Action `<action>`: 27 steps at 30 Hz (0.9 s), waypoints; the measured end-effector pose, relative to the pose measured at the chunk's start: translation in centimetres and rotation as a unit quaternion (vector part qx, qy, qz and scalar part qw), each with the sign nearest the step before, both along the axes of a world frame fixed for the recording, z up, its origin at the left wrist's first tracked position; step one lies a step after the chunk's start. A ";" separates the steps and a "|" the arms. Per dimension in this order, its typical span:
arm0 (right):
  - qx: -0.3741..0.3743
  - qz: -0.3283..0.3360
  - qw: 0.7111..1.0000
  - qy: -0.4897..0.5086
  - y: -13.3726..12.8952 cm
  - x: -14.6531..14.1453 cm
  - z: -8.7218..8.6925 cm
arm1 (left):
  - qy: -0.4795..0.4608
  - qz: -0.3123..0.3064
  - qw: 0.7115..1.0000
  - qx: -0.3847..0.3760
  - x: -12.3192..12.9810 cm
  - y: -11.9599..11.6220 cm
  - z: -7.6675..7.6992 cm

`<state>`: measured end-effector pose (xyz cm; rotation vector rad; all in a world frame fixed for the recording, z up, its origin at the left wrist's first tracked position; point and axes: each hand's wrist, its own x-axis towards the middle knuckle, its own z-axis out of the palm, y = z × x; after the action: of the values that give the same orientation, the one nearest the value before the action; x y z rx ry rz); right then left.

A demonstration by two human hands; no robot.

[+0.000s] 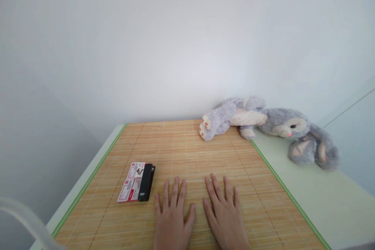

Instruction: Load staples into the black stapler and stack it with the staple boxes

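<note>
My left hand [172, 218] lies flat on the bamboo mat [187, 156], fingers spread and holding nothing. To its right, my right hand [224, 215] rests palm down on the same mat, fingers also apart and bare. Nearest to my left hand, just beyond its fingertips to the left, is a black stapler [145, 183] lying on its side. Against the stapler's left side sit small red-and-white printed boxes [131, 183], one with a picture of a stapler on it. Neither hand touches these things.
A grey plush rabbit [249, 117] lies along the back right, across the mat's green edge and onto the pale table [328, 199]. Behind the table rises a white wall [187, 39]. A blurred pale curved object [26, 218] shows at the lower left.
</note>
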<state>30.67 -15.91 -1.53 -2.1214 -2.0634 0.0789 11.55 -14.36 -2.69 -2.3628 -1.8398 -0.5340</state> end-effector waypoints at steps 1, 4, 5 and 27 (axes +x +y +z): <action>0.000 -0.001 1.000 0.000 0.0 0.0 0.0 | 0.001 0.000 1.000 -0.001 0.0 0.0 0.0; -0.001 0.000 1.000 0.002 -0.1 0.0 -0.1 | 0.006 0.005 1.000 -0.010 0.1 0.0 0.2; 0.000 0.002 1.000 0.003 -0.2 0.0 -0.1 | 0.007 0.007 1.000 -0.013 0.1 0.0 0.3; -0.021 0.089 0.930 0.357 12.0 -19.4 2.3 | 0.015 0.045 0.998 -0.029 2.1 -5.0 -4.4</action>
<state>11.27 -3.93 0.80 -1.5670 -1.7813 0.7957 13.61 -19.33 -7.11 -2.2960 -1.9633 -0.4407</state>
